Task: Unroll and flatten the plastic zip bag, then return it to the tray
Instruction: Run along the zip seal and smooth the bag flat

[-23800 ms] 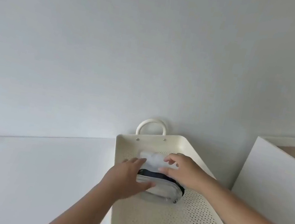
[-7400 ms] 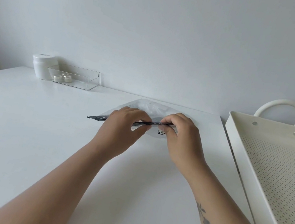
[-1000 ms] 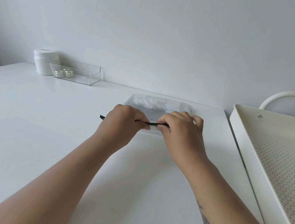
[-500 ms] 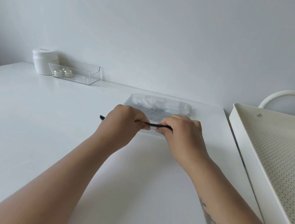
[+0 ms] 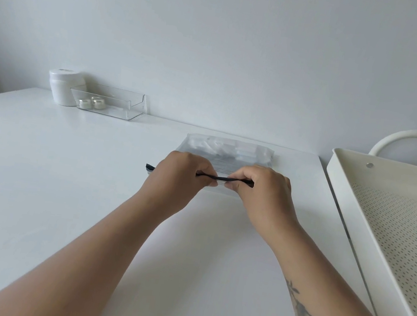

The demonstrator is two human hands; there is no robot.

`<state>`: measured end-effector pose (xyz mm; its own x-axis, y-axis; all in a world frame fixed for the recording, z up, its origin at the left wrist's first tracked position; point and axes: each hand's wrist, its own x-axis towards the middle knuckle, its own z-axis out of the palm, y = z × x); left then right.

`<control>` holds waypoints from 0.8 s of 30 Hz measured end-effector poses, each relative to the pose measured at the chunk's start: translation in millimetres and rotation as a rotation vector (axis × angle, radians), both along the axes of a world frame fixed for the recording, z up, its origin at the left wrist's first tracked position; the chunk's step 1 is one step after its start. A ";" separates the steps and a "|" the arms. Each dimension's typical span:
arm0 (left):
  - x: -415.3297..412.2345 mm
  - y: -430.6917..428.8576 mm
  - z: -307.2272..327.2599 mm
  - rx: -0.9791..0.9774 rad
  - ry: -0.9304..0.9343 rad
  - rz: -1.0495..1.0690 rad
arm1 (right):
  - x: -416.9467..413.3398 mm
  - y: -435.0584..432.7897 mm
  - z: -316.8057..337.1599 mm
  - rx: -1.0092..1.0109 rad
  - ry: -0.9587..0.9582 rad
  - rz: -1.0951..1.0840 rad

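Observation:
A clear plastic zip bag [image 5: 228, 150] lies unrolled and mostly flat on the white table [image 5: 59, 188], its black zip strip at the near edge. My left hand [image 5: 176, 180] and my right hand [image 5: 264, 195] both pinch that zip strip, fingertips almost touching at its middle. The strip's left end sticks out past my left hand. The cream perforated tray [image 5: 394, 230] with a looped handle stands to the right of the table, with nothing visible in it.
At the table's far left, by the wall, stand a white jar [image 5: 63, 88] and a clear plastic box [image 5: 108, 101] with two small pots inside. A narrow gap separates the table's right edge from the tray.
Over the last second my right hand has slid slightly left along the zip strip toward my left hand. The bag stays flat in the same spot.

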<state>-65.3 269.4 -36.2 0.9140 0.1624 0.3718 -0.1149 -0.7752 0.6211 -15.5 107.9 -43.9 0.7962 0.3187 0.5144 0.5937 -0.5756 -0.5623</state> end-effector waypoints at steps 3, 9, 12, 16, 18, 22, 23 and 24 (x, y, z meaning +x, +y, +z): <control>-0.1 -0.1 -0.1 0.003 -0.006 0.003 | 0.9 -0.1 0.8 0.004 0.021 0.000; -0.1 -0.5 -1.0 0.008 -0.016 0.000 | 0.8 -0.1 1.1 -0.010 0.013 0.000; -0.1 -2.3 -1.8 0.039 -0.020 -0.014 | 0.2 0.3 1.2 -0.043 -0.016 -0.002; 0.2 -5.7 -2.1 0.083 -0.029 -0.024 | -0.8 1.9 0.6 -0.090 -0.042 0.005; 1.3 -5.8 -2.5 0.068 -0.032 -0.014 | -0.9 2.8 0.5 -0.107 -0.054 0.002; 1.2 -2.8 -2.2 -0.005 -0.032 0.019 | -0.7 2.7 0.6 -0.059 -0.048 -0.013; 0.9 -2.1 -1.8 -0.007 -0.034 0.022 | -0.6 2.5 0.5 -0.048 -0.045 -0.014; 0.4 -1.6 -1.4 -0.004 -0.038 0.022 | -0.5 2.3 0.1 -0.040 -0.044 -0.015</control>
<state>-64.9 267.8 -37.6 0.8954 0.1842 0.4054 -0.1210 -0.7755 0.6197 -16.0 110.2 -43.8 0.7779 0.3279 0.5361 0.6086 -0.6056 -0.5127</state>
